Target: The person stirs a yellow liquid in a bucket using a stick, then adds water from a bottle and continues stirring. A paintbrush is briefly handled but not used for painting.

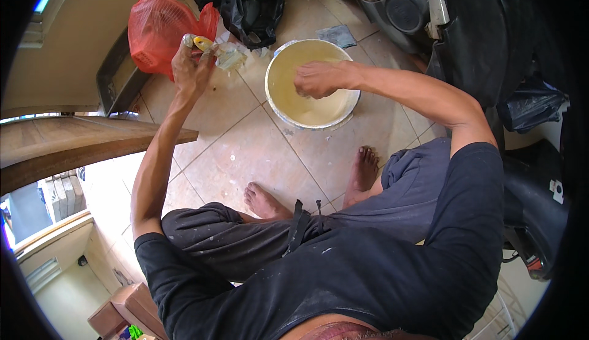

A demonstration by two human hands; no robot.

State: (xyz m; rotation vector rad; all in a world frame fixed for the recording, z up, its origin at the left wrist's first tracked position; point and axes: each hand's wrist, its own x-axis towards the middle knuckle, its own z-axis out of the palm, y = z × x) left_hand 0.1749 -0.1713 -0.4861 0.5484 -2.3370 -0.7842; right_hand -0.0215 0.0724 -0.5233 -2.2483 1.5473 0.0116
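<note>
My left hand (191, 70) is raised at the upper left, its fingers closed on a paintbrush with a yellow handle (202, 43). The brush's pale, paint-smeared head (230, 57) points to the right, toward the bucket. A round white bucket (267, 88) of cream-yellow paint (319, 112) stands on the floor in front of me. My right hand (322, 79) reaches over its mouth from the right, knuckles up and fingers curled. What those fingers hold, if anything, is hidden beneath the hand.
A red plastic bag (159, 30) and a black bag (254, 15) lie beyond my left hand. A grey packet (336, 35) lies behind the bucket. A motorbike (478, 33) stands close on the right. A wooden ledge (92, 143) juts in from the left. My bare feet (267, 202) rest on tile.
</note>
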